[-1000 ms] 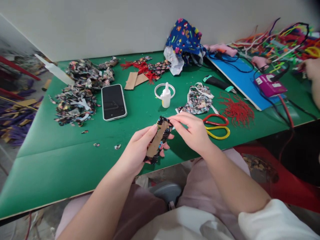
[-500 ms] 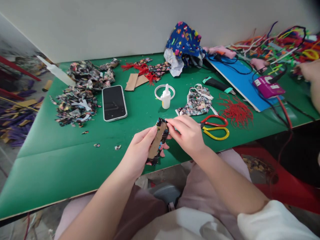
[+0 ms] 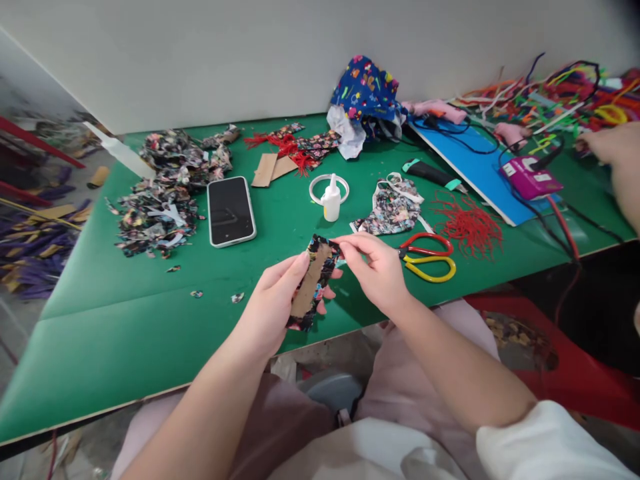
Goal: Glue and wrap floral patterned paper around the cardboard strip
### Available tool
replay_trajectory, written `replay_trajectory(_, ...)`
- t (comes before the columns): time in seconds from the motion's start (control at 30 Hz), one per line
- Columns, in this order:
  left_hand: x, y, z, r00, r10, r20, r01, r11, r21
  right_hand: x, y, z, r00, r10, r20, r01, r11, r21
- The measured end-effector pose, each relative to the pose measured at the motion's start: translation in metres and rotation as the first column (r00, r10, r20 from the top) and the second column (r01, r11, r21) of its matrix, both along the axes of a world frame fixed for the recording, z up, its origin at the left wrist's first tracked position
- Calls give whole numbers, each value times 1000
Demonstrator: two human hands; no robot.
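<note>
The fabric-wrapped cardboard strip [image 3: 311,283] is clamped in left hand [image 3: 273,303] fingers, long axis tilted up-right; its top end is pinched by right hand [image 3: 383,273] fingers.

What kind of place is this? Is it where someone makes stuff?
Probably a craft worktable: a green table with fabric scraps, a glue bottle and scissors.

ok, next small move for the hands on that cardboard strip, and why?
Probably press the top fabric edge down onto the cardboard. The left hand grips the strip, bare cardboard facing up, patterned fabric wrapped round its edges; the right hand pinches the fabric at the top corner, which looks not yet flat.
</note>
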State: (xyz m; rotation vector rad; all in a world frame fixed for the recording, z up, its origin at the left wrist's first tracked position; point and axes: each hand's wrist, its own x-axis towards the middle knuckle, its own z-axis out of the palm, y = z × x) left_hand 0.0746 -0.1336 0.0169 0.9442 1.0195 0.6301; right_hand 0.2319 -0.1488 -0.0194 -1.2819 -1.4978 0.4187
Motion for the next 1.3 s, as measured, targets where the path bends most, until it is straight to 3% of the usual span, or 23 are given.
replay_trajectory(0.17,0,0,-3,1000,3,-28,-3,1000,12,-3,1,-4,989,-48,138,34,994,100)
replay_trajectory(0.33,-2,1,-3,999,17,-32,-17,1000,0,-6,-2,-5,982,-31,186,10,994,112)
replay_trajectory(0.4,-3,2,-2,999,28,-15,-29,1000,-8,-6,-3,-3,990,25,136,-32,998,51)
replay_trajectory(0.5,-3,2,0,998,31,48,-31,999,-12,-5,-4,2,984,106,-141,-123,985,-118)
replay_trajectory(0.6,-3,2,1,996,-12,90,12,1000,-4,-1,-2,4,898,76,-433,-189,956,-224)
replay_trajectory(0.67,-3,1,1,996,-45,74,45,999,0,1,0,4,857,39,-514,-196,947,-256)
replay_trajectory(0.97,-5,1,0,989,-109,-100,115,991,62,0,2,3,880,15,-474,-168,944,-283)
replay_trajectory(1.3,-7,1,-5,993,-98,-67,102,993,66,-3,3,-2,881,55,-470,-206,939,-276)
